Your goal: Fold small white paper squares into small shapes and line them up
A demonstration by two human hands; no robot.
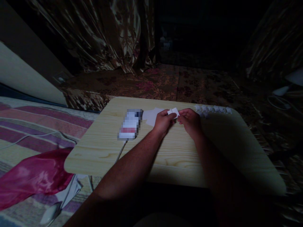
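A small folded piece of white paper [174, 112] is held above the wooden table between my two hands. My left hand [163, 122] pinches it from the left, with the thumb lying across its face. On the other side, the fingertips of my right hand [191, 122] grip its right edge. Loose white paper sheets [151, 116] lie on the table just left of my left hand. Beyond my right hand, several small folded white paper pieces [213, 108] stand in a row near the table's far edge, with fainter ones in front of them.
The light wooden table [99, 151] has rounded corners. A phone [130, 124], blurred out, lies on its left with a white cable [121, 151] running towards me. Left of the table are a striped bed cover [23, 132] and a shiny pink cloth [44, 173]. Curtains [101, 31] hang behind.
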